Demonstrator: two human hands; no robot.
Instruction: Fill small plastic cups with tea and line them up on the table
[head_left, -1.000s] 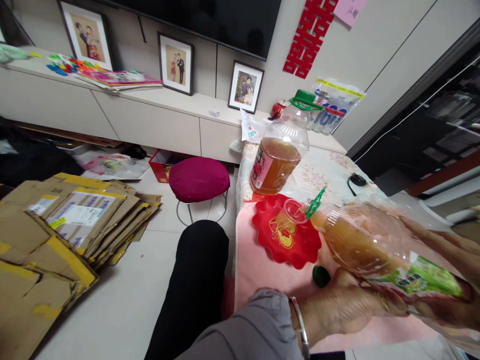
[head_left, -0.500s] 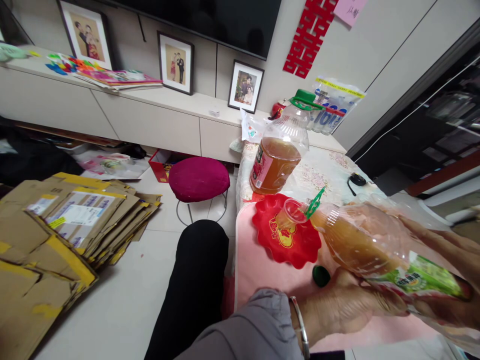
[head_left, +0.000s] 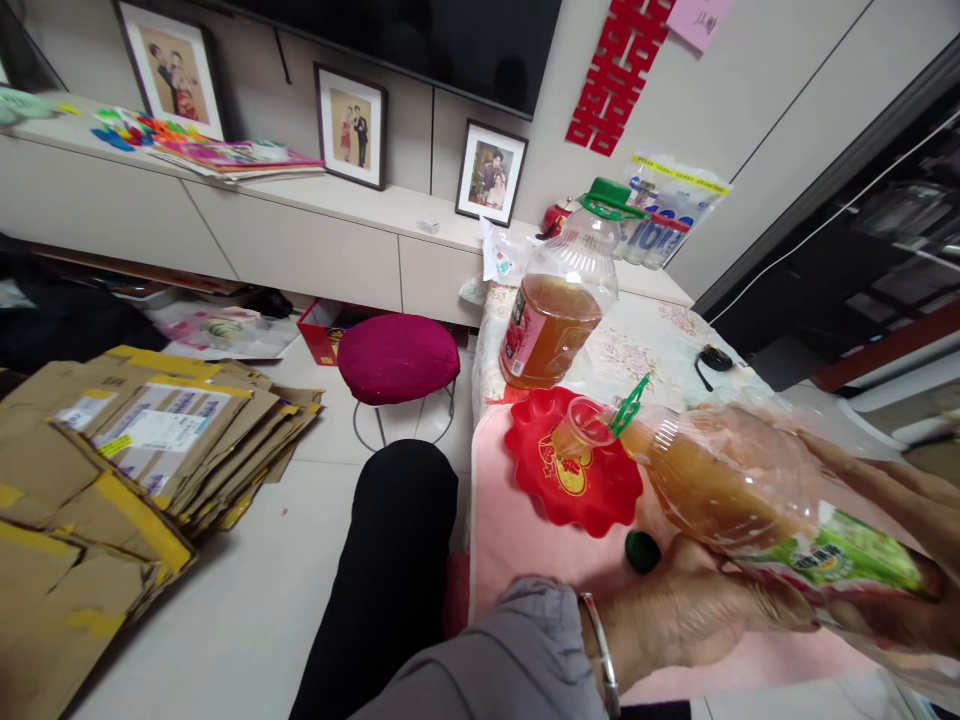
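A large clear plastic juice bottle [head_left: 720, 490] with a green label lies tilted nearly on its side, its neck and green handle ring [head_left: 631, 408] pointing left. Amber liquid fills its neck. My left hand [head_left: 697, 610], below a grey sleeve and a bracelet, holds the bottle from beneath. My right hand [head_left: 885, 490] grips it around the far side and base; part of that hand is behind the bottle. The bottle's mouth is at the rim of a small clear plastic cup [head_left: 581, 428] with amber liquid inside. Under the cup is a red scalloped plate [head_left: 525, 470]. A dark green cap [head_left: 642, 551] lies beside my left hand.
Another big juice bottle [head_left: 559, 310], green-capped, stands upright behind the plate. A black coiled item [head_left: 714, 360] rests on the floral tablecloth [head_left: 637, 345]. Left of the table are a magenta stool [head_left: 397, 355] and stacked flattened cardboard [head_left: 135, 470]. Framed photos [head_left: 491, 170] line the cabinet.
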